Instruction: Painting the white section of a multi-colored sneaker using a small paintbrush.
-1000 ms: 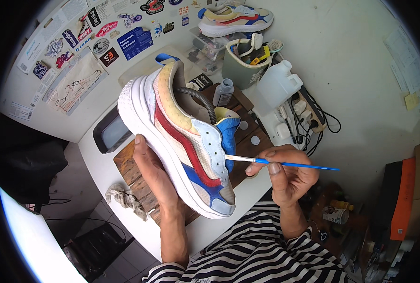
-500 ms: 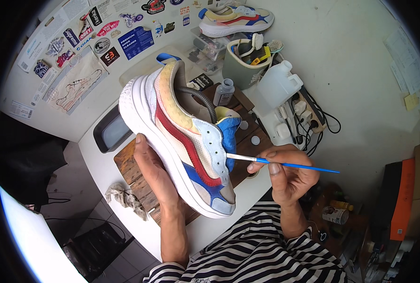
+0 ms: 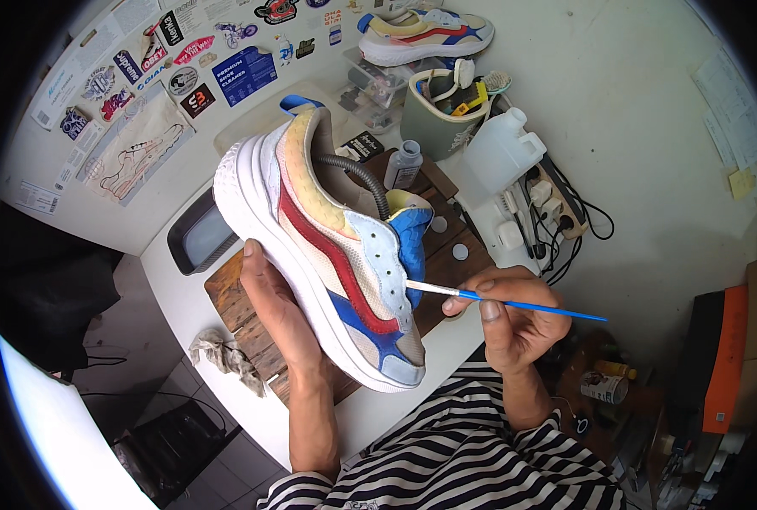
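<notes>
My left hand [image 3: 285, 319] is closed around the thick white sole of a sneaker [image 3: 327, 246], holding it tilted above the table, toe toward me. The shoe has yellow, cream, red, dark blue and pale blue panels, and no lace shows in its eyelets. Pinched in my right hand [image 3: 514, 319] is a thin blue paintbrush [image 3: 531, 306]. Its pale tip meets the edge of the pale blue eyelet panel, beside the blue tongue. A grey flexible tube [image 3: 363, 177] crosses the shoe's opening; its ends are hidden.
Under the shoe lies a dark wooden board [image 3: 242, 297] on the white table. An uncapped small bottle [image 3: 404, 163], a white jug [image 3: 504, 149], a tool bin [image 3: 442, 119] and power cables [image 3: 569, 229] stand behind. A crumpled rag [image 3: 225, 357] lies left; a second sneaker [image 3: 425, 36] rests far back.
My right hand has shifted slightly left and the brush's back end has dipped a little. The tip stays at the eyelet panel's edge, and the shoe has barely moved.
</notes>
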{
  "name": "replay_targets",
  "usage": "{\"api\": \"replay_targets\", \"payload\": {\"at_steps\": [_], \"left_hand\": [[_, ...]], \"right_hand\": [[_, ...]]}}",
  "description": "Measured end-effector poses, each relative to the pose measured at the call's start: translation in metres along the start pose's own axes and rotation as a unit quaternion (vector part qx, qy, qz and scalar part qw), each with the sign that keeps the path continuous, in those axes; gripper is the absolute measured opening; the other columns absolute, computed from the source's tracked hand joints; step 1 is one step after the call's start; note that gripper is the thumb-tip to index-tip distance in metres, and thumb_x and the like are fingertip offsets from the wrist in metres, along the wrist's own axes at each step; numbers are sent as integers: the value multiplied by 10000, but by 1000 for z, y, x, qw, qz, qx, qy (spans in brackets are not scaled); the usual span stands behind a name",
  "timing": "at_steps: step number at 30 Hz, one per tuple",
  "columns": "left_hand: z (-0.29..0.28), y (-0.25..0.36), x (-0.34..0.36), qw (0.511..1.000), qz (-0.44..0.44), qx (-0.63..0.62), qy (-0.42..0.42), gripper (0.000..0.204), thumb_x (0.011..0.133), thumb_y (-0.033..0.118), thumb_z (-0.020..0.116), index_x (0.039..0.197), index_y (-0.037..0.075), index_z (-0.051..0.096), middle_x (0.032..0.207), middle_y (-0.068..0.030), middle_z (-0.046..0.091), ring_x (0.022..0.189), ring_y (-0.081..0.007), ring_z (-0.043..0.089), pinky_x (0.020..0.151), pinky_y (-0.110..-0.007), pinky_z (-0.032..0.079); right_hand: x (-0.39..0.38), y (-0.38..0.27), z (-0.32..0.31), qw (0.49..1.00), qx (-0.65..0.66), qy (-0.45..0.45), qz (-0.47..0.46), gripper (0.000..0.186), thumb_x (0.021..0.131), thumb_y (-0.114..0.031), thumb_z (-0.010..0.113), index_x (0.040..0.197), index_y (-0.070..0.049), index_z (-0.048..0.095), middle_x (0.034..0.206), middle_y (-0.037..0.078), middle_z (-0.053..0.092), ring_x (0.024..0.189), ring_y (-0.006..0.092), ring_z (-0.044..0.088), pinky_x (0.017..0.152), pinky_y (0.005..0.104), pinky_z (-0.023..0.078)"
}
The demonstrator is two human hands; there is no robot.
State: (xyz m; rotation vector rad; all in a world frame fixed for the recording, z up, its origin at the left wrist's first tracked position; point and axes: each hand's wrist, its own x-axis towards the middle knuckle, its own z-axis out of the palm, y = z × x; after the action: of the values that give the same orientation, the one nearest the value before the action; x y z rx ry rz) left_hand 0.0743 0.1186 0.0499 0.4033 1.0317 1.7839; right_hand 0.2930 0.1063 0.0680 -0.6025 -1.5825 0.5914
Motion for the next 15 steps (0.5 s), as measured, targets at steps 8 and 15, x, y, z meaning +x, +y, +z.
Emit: {"api": "replay_targets", "payload": {"at_steps": [8,15], "left_hand": [[-1,-1,1,1000,-2,6,4,718,1036,557,512,1465,-17,470,1342,-125,624,1187,-197,628,1066,-325,483],[-1,-2,0,1000,-2,-1,4,720,1027,557,532,1458,-17,484,1328,-125,638,1154,-195,644,1051,-325,495]], "right_hand": [[0,-3,0,1000,17,4,5,152,923,64,657,1068,93,622,954,221,726,760,215,762,689,301,643],[12,-3,-2,1000,-2,-8,-26,157,915,70,671,1062,93,620,936,214,725,767,214,760,684,301,643]]}}
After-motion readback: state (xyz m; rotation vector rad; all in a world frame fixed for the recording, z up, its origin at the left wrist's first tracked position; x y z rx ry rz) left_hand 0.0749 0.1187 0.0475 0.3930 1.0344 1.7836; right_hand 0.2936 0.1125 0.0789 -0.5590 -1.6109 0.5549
